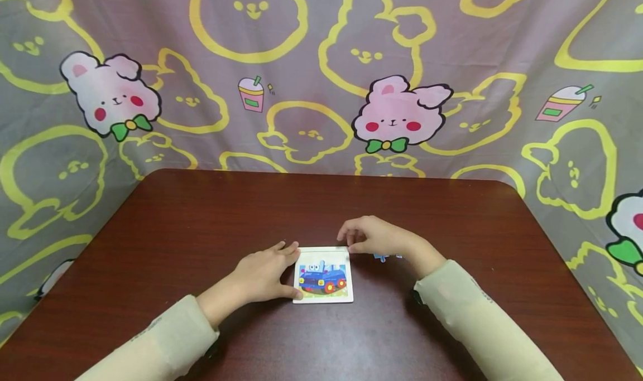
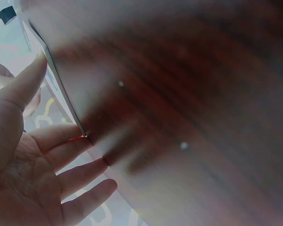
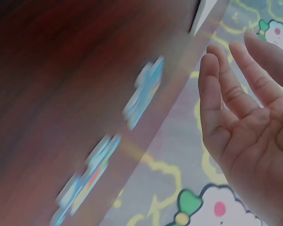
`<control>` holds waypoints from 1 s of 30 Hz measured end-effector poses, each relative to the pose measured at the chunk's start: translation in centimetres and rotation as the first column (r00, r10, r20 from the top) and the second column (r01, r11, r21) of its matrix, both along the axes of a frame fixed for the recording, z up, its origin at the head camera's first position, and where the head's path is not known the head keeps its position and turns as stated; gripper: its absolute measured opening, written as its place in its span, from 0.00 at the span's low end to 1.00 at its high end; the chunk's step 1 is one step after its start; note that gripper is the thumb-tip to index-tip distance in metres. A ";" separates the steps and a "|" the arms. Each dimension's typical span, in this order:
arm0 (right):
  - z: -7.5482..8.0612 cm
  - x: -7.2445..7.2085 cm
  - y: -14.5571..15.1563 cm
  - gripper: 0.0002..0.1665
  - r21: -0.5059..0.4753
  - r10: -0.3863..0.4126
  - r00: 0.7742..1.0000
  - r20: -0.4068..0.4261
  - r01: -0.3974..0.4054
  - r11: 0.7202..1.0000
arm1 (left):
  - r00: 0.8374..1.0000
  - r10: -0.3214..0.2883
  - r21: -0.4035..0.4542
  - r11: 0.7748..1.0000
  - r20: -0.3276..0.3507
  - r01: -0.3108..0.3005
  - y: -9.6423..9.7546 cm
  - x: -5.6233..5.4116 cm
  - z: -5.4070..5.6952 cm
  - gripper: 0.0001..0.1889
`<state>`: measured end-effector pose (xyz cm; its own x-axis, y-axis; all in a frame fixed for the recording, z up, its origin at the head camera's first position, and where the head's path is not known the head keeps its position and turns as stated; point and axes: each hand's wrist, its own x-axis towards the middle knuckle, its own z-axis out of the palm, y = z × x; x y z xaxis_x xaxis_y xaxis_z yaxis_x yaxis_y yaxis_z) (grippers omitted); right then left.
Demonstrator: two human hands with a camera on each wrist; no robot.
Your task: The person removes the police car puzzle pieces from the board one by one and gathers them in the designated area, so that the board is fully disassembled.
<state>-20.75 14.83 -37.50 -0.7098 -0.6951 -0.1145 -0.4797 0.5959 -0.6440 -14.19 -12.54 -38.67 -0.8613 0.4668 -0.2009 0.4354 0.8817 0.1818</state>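
A white-framed picture board [image 1: 350,280] with a blue cartoon car lies flat on the table. My left hand [image 1: 261,274] is at its left side, fingers spread, the thumb near its lower left corner and the fingertips by its upper left corner. In the left wrist view, the thumb and index finger of that hand [image 2: 33,155] touch the board's edge [image 2: 66,99]. Loosely bent and holding nothing, my right hand [image 1: 379,237] hovers by the upper right corner. Blue jigsaw pieces [image 1: 382,257] lie beneath it, partly hidden; the right wrist view shows pieces [image 3: 144,94] blurred on the table.
The dark reddish-brown table [image 1: 226,213] has rounded far corners. A grey-pink curtain [image 1: 301,80] with yellow outlines and cartoon rabbits hangs behind it and along both sides.
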 end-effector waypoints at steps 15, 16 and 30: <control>-0.2 0.0 -4.2 0.13 -0.003 0.124 0.992 0.024 -0.124 0.992 | 1.000 0.002 0.013 1.000 0.020 -0.003 -0.1 -0.2 0.0 0.48; -0.2 0.0 -4.3 0.13 0.000 0.129 0.991 0.030 -0.129 0.992 | 1.000 0.000 0.014 1.000 0.019 0.000 -0.1 -0.2 0.0 0.48; -0.8 0.4 -6.3 0.09 0.089 0.177 0.984 0.012 -0.178 0.980 | 1.000 -0.013 0.013 1.000 0.010 0.012 -0.2 -0.3 -0.1 0.48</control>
